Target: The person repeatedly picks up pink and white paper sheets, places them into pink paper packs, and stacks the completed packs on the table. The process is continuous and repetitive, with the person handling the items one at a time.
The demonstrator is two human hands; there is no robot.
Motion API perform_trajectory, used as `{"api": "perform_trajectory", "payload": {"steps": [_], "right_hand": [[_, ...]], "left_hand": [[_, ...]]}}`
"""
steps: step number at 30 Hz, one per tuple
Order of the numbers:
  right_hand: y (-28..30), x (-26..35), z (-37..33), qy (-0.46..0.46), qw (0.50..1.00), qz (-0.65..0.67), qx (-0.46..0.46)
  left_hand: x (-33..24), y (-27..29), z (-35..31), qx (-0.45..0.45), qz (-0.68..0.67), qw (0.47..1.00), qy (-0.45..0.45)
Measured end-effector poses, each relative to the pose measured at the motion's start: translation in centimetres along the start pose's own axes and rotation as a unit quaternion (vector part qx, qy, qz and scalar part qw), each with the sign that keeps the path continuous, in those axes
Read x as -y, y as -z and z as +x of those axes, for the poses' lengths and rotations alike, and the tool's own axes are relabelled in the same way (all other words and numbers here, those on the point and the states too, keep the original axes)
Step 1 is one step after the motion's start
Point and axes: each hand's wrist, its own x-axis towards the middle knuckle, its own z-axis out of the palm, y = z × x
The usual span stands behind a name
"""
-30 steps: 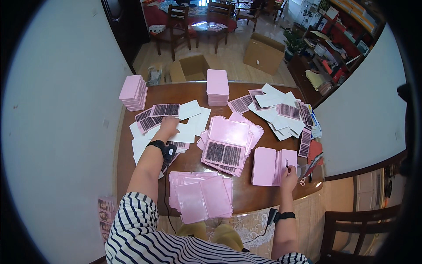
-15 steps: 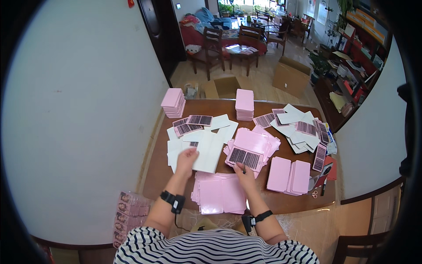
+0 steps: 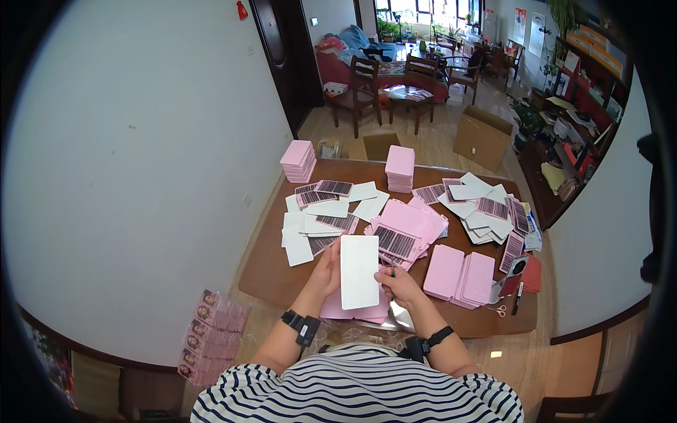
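Observation:
An oblong white card [image 3: 360, 271] stands over the near middle of the table, its plain face toward me. My left hand [image 3: 326, 271] is closed on its left edge. At its right edge my right hand [image 3: 399, 283] is closed, thumb touching the card, with a thin dark tool [image 3: 393, 270] poking up from the fingers. What kind of tool it is, I cannot make out. Beneath the card lie glossy pink folded sheets [image 3: 383, 310], partly covered. Just beyond my right hand, a pink card with dark stripes [image 3: 395, 242] rests on a pile of pink sheets [image 3: 405, 215].
White and striped cards lie scattered at left [image 3: 300, 247] and right [image 3: 486, 208]. Pink stacks stand at the far left [image 3: 298, 161], far middle [image 3: 400, 169] and right [image 3: 460, 275]. Scissors [image 3: 501, 310] and a black pen [image 3: 518, 298] lie near the right edge. Cardboard boxes [image 3: 483, 137] sit beyond.
My left hand has brought the white card rightward, between my hands. My right hand has left the striped card and now meets the white card's right edge. The whole view has shifted.

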Motion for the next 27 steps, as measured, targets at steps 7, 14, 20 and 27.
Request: {"api": "perform_trajectory", "payload": {"steps": [7, 14, 20, 27], "right_hand": [[1.2, -1.1, -2.2, 0.024, 0.998, -0.057, -0.011], [3.6, -0.8, -2.5, 0.145, 0.968, -0.146, -0.143], [1.0, 0.3, -2.8, 0.284, 0.887, -0.314, -0.186], [-0.8, 0.9, -4.8, 0.279, 0.880, -0.383, -0.035]], "left_hand": [[1.8, -3.6, -1.0, 0.099, -0.023, 0.993, 0.055], [3.6, -3.0, -1.9, 0.078, -0.018, 0.995, 0.059], [5.0, -2.7, -2.3, 0.102, -0.027, 0.990, 0.098], [5.0, -1.2, -1.7, 0.065, -0.030, 0.996, 0.051]]}}
